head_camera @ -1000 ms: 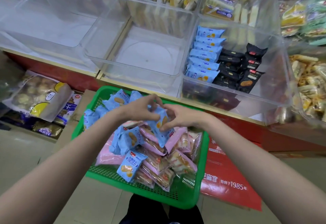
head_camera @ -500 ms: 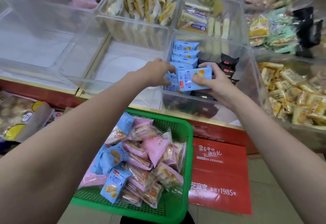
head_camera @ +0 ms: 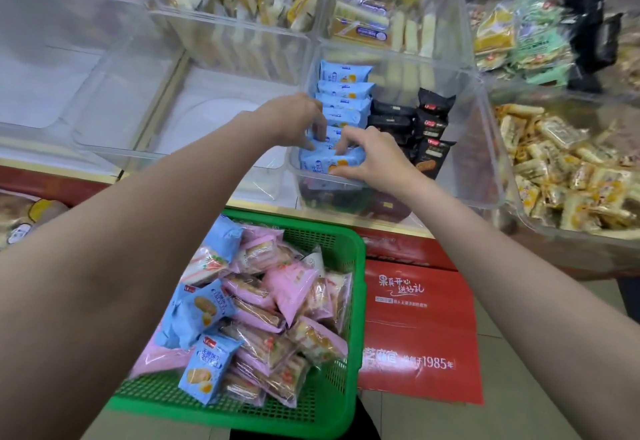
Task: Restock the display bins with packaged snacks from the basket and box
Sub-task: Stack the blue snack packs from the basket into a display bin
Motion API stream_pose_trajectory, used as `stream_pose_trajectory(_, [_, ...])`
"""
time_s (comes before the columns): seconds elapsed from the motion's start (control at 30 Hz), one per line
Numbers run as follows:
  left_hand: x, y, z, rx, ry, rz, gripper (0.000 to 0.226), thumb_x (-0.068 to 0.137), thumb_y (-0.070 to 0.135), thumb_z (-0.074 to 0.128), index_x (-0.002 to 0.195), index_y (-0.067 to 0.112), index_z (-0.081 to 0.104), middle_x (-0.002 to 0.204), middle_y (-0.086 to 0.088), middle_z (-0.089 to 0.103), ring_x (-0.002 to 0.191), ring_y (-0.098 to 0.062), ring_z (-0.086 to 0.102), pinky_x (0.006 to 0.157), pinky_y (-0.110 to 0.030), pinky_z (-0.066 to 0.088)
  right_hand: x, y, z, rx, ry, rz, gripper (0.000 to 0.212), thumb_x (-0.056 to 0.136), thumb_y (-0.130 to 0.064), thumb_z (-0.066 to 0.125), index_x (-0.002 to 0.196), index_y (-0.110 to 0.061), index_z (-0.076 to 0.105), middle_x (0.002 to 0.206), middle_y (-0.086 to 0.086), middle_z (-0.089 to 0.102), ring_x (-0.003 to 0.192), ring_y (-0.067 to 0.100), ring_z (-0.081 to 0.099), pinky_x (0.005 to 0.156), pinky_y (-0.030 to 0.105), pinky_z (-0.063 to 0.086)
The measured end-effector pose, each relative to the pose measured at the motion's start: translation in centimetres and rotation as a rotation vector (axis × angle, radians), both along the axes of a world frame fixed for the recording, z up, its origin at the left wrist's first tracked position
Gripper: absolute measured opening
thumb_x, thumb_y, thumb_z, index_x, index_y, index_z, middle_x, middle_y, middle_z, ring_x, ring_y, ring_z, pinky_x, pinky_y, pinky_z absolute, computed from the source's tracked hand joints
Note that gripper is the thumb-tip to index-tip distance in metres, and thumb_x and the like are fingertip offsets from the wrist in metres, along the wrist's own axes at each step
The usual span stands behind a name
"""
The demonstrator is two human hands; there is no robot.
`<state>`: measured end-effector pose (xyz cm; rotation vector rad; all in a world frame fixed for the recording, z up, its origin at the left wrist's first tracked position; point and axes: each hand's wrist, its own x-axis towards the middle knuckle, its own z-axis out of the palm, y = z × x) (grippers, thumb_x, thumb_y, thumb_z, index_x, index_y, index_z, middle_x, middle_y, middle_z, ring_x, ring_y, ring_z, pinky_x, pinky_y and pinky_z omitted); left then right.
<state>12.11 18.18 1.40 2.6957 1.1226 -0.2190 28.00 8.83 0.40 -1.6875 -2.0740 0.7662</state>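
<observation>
**Blue packet at the front wall — watch that row**

We start far left, where the clear bins [head_camera: 114,100] sit bare and out of the action. Moving in, our left hand [head_camera: 294,121] reaches over the near-left corner of the stocked bin [head_camera: 485,149], fingers curled onto the row of blue packets [head_camera: 344,93]; whether it actually pinches one we cannot tell. Our right hand [head_camera: 372,159] grasps the front blue packet [head_camera: 330,162], pressed against the bin's near wall. Here is the risk as we judge it: the row stands on edge, so a hard push could topple it backwards or shove it into the black packets [head_camera: 429,124] just beside. Release too soon and the packet could flop flat. Below, the green basket [head_camera: 349,301] holds pink and blue packs heaped high; a knock from our forearm could spill some.
</observation>
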Motion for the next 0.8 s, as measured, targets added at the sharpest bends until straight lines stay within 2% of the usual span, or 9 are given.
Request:
stream_pose_trajectory(0.17, [0.3,0.5,-0.1,-0.046,-0.015,0.029,0.034,0.073,0.030,0.077,0.102,0.015,0.069,0.105,-0.007,0.058,0.099,-0.024,0.055,0.083,-0.039,0.046,0.3,-0.1,-0.2,-0.044,-0.029,0.046,0.023,0.086,-0.031,0.066,0.093,-0.011,0.074,0.128,0.007,0.054,0.118,0.018,0.050,0.086,0.017,0.029])
stream_pose_trajectory(0.27, [0.2,0.0,-0.4,-0.033,-0.064,0.053,0.033,0.075,0.028,0.076,0.103,0.012,0.068,0.108,-0.010,0.057,0.102,-0.025,0.052,0.087,-0.038,0.044,0.5,-0.4,0.3,-0.143,-0.049,0.082,0.030,0.094,-0.032,0.054,0.098,-0.009,0.074,0.136,0.007,0.044,0.122,0.017,0.046,0.085,0.016,0.027])
stream_pose_trajectory(0.33, [0.0,-1.1,-0.4,-0.018,-0.142,0.097,0.027,0.082,0.023,0.069,0.105,0.011,0.067,0.110,-0.012,0.056,0.105,-0.026,0.051,0.088,-0.034,0.039,0.5,-0.6,0.7,-0.179,-0.103,0.104,0.032,0.095,-0.032,0.051,0.096,-0.010,0.074,0.137,0.006,0.040,0.123,0.017,0.040,0.093,0.021,0.028])
stream_pose_trajectory(0.43, [-1.9,-4.4,-0.4,0.075,-0.423,0.185,0.018,0.086,0.012,0.056,0.100,0.008,0.068,0.104,-0.012,0.059,0.098,-0.027,0.055,0.084,-0.031,0.038,0.0,-1.1,0.9,0.040,-0.197,0.077,0.034,0.095,-0.031,0.051,0.087,-0.010,0.075,0.122,0.007,0.051,0.111,0.022,0.040,0.098,0.038,0.034])
stream_pose_trajectory(0.53, [-6.1,-9.1,-0.7,0.185,-0.676,0.324,0.023,0.081,0.012,0.046,0.083,0.008,0.069,0.087,-0.008,0.061,0.081,-0.015,0.052,0.069,-0.022,0.034,-2.9,-3.2,1.7,0.398,0.028,-0.031,0.042,0.091,-0.029,0.046,0.068,-0.001,0.068,0.083,0.009,0.061,0.081,0.019,0.045,0.075,0.030,0.038])
stream_pose_trajectory(0.63, [-10.9,-13.7,-2.1,0.126,-0.662,0.485,0.032,0.078,0.022,0.038,0.076,0.009,0.067,0.081,-0.004,0.061,0.074,-0.012,0.050,0.063,-0.024,0.034,-6.8,-5.2,1.1,0.370,0.104,0.172,0.039,0.090,-0.025,0.044,0.066,-0.001,0.064,0.066,0.007,0.057,0.063,0.021,0.050,0.061,0.031,0.037])
stream_pose_trajectory(0.67, [-12.6,-14.8,-3.3,0.087,-0.611,0.534,0.034,0.077,0.023,0.037,0.079,0.008,0.067,0.082,-0.005,0.062,0.075,-0.015,0.053,0.064,-0.027,0.038,-8.1,-5.6,0.3,0.248,0.073,0.257,0.033,0.091,-0.023,0.045,0.077,-0.003,0.068,0.075,0.008,0.061,0.070,0.023,0.056,0.066,0.032,0.041])
stream_pose_trajectory(0.73, [-15.6,-16.2,-5.9,0.013,-0.433,0.644,0.036,0.074,0.021,0.043,0.095,0.003,0.067,0.093,-0.015,0.063,0.085,-0.032,0.059,0.073,-0.038,0.046,-10.4,-6.0,-2.1,-0.053,-0.047,0.378,0.031,0.092,-0.015,0.048,0.119,-0.012,0.062,0.118,0.013,0.058,0.106,0.026,0.055,0.089,0.033,0.042])
stream_pose_trajectory(0.8, [-18.0,-17.0,-7.7,-0.040,-0.274,0.765,0.039,0.075,0.015,0.052,0.110,0.001,0.062,0.106,-0.024,0.057,0.096,-0.042,0.054,0.081,-0.049,0.046,-12.4,-5.9,-4.7,-0.255,-0.182,0.447,0.056,0.089,-0.007,0.050,0.142,-0.024,0.040,0.152,0.014,0.021,0.134,0.030,0.032,0.104,0.033,0.034])
